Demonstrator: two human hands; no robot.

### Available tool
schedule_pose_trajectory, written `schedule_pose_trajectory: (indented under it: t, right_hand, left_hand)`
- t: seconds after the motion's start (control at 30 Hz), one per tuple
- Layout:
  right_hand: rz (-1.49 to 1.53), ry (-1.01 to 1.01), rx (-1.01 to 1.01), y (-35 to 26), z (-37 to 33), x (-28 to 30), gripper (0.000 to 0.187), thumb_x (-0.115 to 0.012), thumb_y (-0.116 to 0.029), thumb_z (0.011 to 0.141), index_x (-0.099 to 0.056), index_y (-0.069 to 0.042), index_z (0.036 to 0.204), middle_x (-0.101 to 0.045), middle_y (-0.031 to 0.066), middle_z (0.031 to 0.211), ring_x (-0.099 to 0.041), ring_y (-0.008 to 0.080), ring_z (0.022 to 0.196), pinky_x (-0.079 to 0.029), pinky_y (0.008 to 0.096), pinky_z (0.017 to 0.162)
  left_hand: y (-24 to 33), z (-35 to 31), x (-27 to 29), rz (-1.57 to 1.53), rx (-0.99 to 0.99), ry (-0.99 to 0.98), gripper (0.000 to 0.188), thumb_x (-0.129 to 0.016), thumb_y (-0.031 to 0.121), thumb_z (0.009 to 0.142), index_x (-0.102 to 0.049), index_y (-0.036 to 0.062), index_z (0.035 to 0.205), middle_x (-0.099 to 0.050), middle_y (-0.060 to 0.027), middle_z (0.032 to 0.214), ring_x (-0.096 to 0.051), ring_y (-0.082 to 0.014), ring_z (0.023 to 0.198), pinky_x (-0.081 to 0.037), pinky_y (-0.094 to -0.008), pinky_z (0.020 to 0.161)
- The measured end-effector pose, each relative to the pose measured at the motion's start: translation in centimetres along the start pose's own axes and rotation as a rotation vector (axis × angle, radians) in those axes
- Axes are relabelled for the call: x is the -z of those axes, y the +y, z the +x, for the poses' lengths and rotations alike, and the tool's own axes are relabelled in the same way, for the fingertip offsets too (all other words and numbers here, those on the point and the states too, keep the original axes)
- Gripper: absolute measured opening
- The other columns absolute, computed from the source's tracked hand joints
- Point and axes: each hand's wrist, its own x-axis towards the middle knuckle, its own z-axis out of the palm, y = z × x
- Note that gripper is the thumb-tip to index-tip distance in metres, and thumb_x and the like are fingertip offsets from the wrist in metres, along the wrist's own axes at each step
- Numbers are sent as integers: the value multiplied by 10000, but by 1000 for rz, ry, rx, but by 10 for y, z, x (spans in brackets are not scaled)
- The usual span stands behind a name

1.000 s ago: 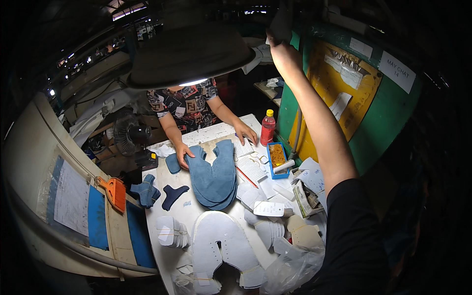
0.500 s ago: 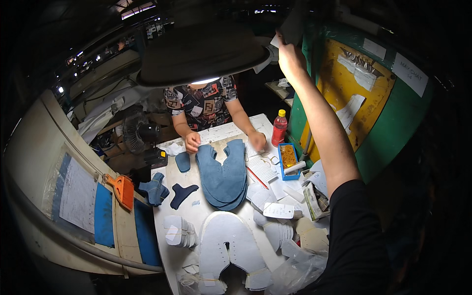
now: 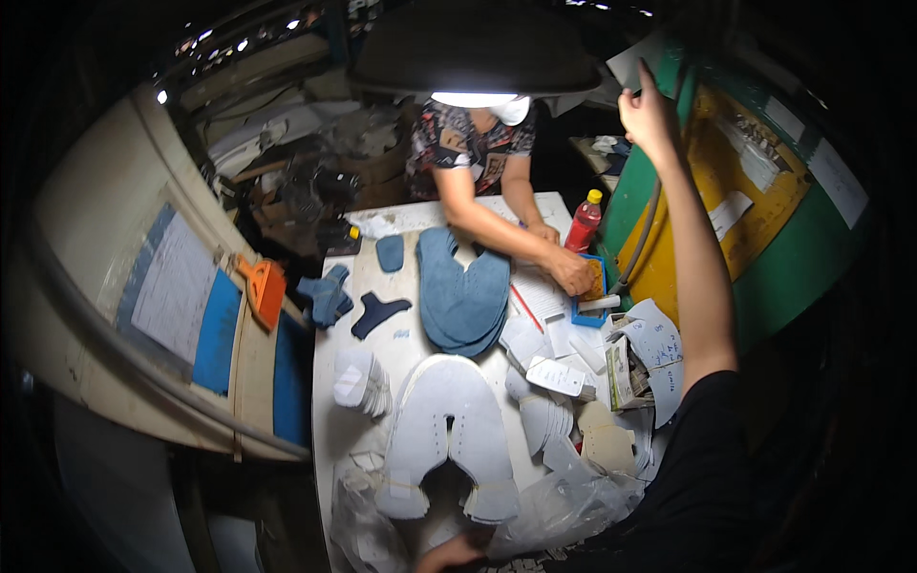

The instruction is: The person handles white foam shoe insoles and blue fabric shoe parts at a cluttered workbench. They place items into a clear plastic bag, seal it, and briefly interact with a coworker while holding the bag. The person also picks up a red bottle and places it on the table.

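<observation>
- Standing raised at the far right, the person's right hand (image 3: 650, 122) has its index finger straight up across a white sheet (image 3: 625, 65); whether the fingers clamp it cannot be told.
- The white sheet is at the far right, between the dark lamp shade (image 3: 473, 48) and the green panel (image 3: 778, 286).
- At the near edge, the left hand (image 3: 451, 554) shows only partly; its fingers are hidden, so their state cannot be told.
- Nearest to it, a pale slotted stack (image 3: 420, 411) lies on the white surface (image 3: 377, 339), with a clear plastic bag (image 3: 573, 511) at its right.
- Beyond the pale stack lies a blue stack (image 3: 463, 306), with a dark blue piece (image 3: 377, 313) to its left.
- At the far side, a co-worker's hand (image 3: 573, 273) is at a blue box (image 3: 589, 322), near a yellow-capped red bottle (image 3: 581, 226).
- Farther left, an orange brush (image 3: 267, 294) hangs against a pale panel.
</observation>
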Motion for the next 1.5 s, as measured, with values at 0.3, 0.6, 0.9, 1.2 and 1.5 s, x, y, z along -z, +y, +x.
schedule_pose_trajectory:
  t: [0.3,0.6,0.9,1.2,1.5]
  right_hand:
    - [807,-1100,-243,-40,-266,184,417,-565,-163,1109,-550,-12,1497,-757,108,961,-638,73,595,-539,238,574]
    - [837,-1188,632,-49,-472,202,401,-737,-193,969,-619,-2,1302,-627,192,1241,-649,295,1056,-542,385,906]
    - [904,-909,109,-106,-469,249,174,-698,-145,1012,-611,4,988,-629,107,808,-618,223,736,-498,347,647]
    - [1309,-1543,371,-143,-491,265,211,-701,-186,1055,-660,8,1127,-701,118,986,-682,169,871,-555,325,738]
    - [190,-760,36,-51,-397,40,870,-861,-484,844,-495,-56,1507,-500,269,1507,-498,426,1378,-471,595,1065]
  left_hand:
    - [74,-26,-5,-304,116,372,594,-677,62,926,-555,-10,1503,-664,-138,1431,-609,-240,1330,-456,-357,1157]
    - [170,-133,-27,-340,-18,745,384,-783,173,980,-621,91,1318,-676,-37,1164,-600,-91,1064,-490,-262,942]
    - [282,-199,-112,439,153,1594,412,-880,284,912,-622,88,1166,-611,-64,926,-548,-155,722,-442,-345,609]
    - [297,-111,-167,162,214,1573,339,-862,213,924,-634,49,1114,-589,-20,854,-464,-115,633,-413,-299,576]
    - [253,-175,-202,-237,-139,1797,318,-539,244,1135,-689,-16,1237,-694,-58,1070,-582,-112,953,-470,-270,870]
